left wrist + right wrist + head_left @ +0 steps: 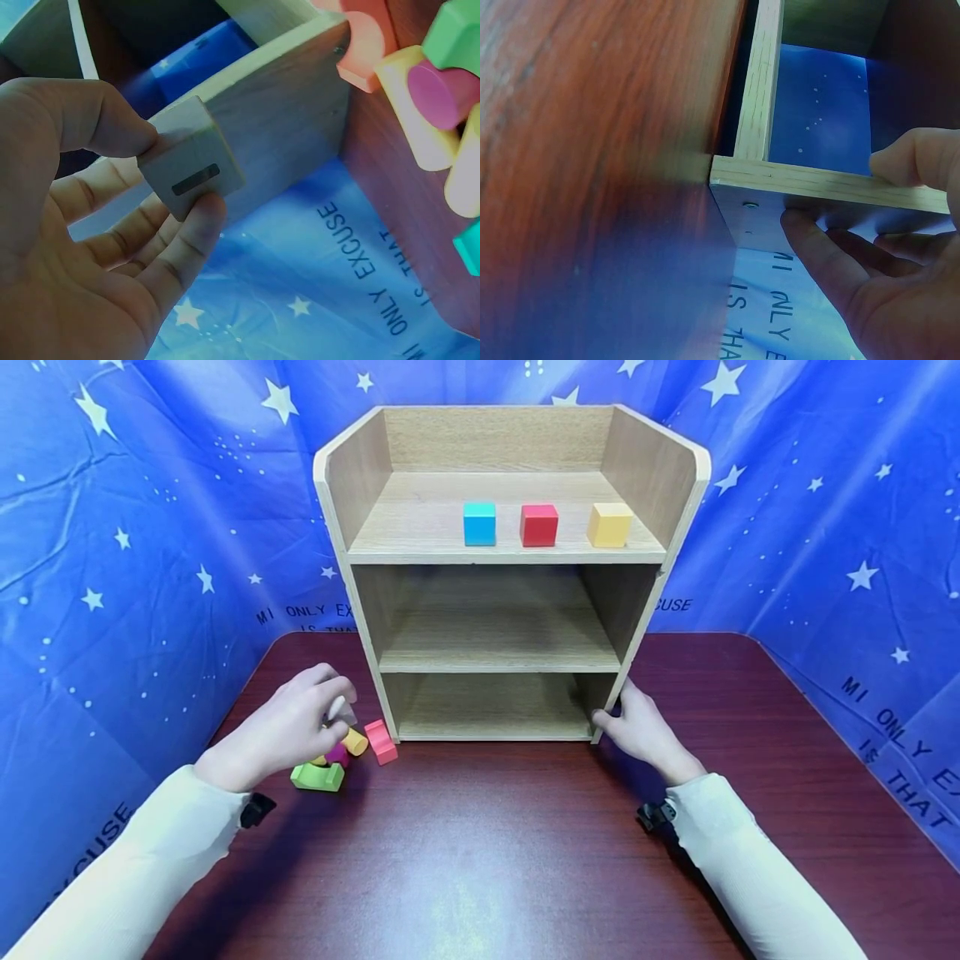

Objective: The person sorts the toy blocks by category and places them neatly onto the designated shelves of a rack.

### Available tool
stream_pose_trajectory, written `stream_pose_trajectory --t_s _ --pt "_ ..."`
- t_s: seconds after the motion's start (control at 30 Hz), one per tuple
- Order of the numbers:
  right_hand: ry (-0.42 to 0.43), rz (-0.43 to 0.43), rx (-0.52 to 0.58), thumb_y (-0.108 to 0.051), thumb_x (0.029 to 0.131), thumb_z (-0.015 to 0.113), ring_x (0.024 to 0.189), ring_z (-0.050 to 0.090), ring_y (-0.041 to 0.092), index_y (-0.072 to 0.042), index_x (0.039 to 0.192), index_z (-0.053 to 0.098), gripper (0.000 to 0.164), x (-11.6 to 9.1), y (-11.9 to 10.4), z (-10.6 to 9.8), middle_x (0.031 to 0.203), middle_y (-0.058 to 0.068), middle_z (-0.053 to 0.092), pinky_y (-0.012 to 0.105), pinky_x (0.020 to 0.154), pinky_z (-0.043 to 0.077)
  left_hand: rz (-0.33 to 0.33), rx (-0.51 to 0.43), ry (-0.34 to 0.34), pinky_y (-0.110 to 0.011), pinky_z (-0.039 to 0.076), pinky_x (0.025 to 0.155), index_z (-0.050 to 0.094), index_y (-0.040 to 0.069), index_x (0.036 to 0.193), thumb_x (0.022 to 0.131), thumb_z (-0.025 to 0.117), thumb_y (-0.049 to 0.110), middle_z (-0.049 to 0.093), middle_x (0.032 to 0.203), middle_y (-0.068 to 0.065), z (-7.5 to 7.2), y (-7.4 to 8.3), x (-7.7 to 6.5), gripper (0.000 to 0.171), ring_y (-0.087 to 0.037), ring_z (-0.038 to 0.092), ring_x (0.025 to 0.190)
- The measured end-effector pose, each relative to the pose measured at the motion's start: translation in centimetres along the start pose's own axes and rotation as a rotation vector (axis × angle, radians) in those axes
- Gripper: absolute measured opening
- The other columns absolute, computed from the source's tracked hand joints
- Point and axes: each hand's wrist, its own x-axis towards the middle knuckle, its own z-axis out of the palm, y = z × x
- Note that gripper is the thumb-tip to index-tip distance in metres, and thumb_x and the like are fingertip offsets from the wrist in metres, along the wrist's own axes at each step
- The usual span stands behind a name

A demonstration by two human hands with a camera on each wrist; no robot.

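My left hand [288, 722] pinches a small whitish block [191, 159] between thumb and fingers; a dark bar marks one of its faces. The hand is above a pile of toy blocks, left of the wooden shelf [506, 558]. With thumb inside and fingers outside, my right hand [648, 731] grips the shelf's right side panel [817, 184] near its bottom. On the top board stand a blue cube [479, 524], a red cube [538, 526] and a yellow cube [610, 525], in a row.
Beneath the left hand lie a green arch block [317, 777], a yellow cylinder [355, 742] and a purple piece [337, 755]. A pink-red notched block [381, 742] is close to the shelf's lower left corner. Blue star-printed cloth [847, 510] surrounds the dark red table [480, 852].
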Motion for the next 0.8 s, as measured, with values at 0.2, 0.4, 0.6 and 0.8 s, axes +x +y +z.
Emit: stream_pose_trajectory --t_s 0.2,0.4,0.6,0.8 --pt "0.001 -0.002 -0.002 -0.010 0.081 0.062 0.096 0.058 0.033 -0.001 0.117 0.047 0.039 0.0 0.1 0.0 0.093 0.017 0.064 0.047 0.085 0.043 0.053 0.003 0.017 -0.038 0.045 0.075 0.063 0.010 0.088 0.068 0.064 0.004 0.054 0.089 0.000 -0.2 0.8 0.7 0.021 -0.018 0.053 0.079" --pt "0.003 -0.007 -0.003 -0.009 0.081 0.061 0.094 0.058 0.033 -0.001 0.115 0.047 0.038 0.0 0.1 0.1 0.091 0.016 0.064 0.046 0.084 0.044 0.076 0.006 0.023 -0.037 0.043 0.072 0.062 0.010 0.087 0.067 0.063 0.003 0.053 0.089 -0.001 -0.7 1.9 1.4 0.021 -0.019 0.050 0.080" --pt "-0.001 0.002 -0.004 -0.010 0.081 0.061 0.093 0.058 0.033 -0.001 0.113 0.047 0.036 0.0 0.1 0.0 0.089 0.015 0.063 0.046 0.083 0.044 0.119 0.039 0.037 -0.033 0.038 0.065 0.052 0.014 0.074 0.067 0.063 0.002 0.047 0.081 0.000 -1.3 2.8 2.2 0.017 -0.018 0.045 0.075" --pt "-0.004 0.010 -0.006 -0.011 0.081 0.062 0.094 0.058 0.034 -0.001 0.113 0.047 0.037 0.1 0.1 0.0 0.089 0.014 0.063 0.046 0.083 0.043 0.169 0.021 0.054 -0.034 0.041 0.066 0.058 0.011 0.078 0.067 0.063 0.000 0.051 0.083 -0.002 -2.2 3.6 3.1 0.016 -0.019 0.047 0.076"
